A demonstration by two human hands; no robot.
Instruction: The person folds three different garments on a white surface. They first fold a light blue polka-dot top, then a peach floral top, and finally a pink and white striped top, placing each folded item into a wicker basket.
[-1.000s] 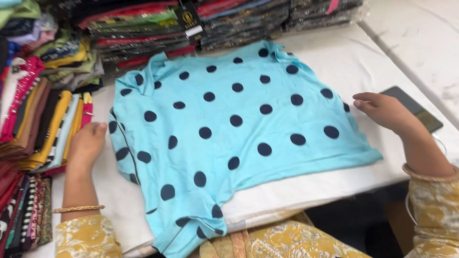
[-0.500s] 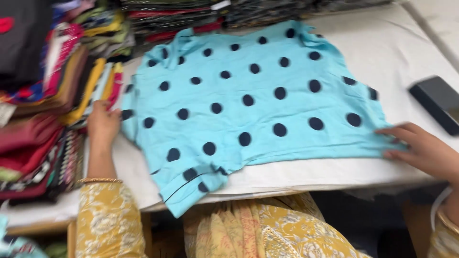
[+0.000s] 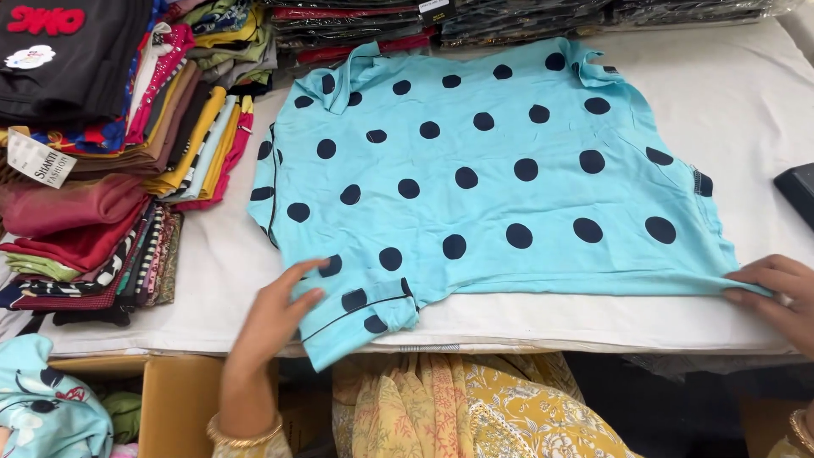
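A light blue shirt with dark polka dots (image 3: 483, 170) lies spread flat on a white-covered table (image 3: 212, 280). My left hand (image 3: 275, 314) rests flat on the shirt's near left sleeve, fingers apart, next to the sleeve's dark-piped cuff (image 3: 373, 318). At the far right, my right hand (image 3: 776, 288) pinches the shirt's lower hem corner at the table's near edge. A gold bangle (image 3: 242, 437) circles my left wrist.
Stacks of folded coloured garments (image 3: 127, 161) crowd the left side. Bagged folded clothes (image 3: 509, 17) line the back edge. A dark flat device (image 3: 797, 191) lies at the right edge. A cardboard box (image 3: 174, 403) and a pale blue printed cloth (image 3: 47, 407) sit below left.
My left hand has slid from the shirt's left edge to the near sleeve. My right hand stays at the hem corner on the right. The camera view has shifted left.
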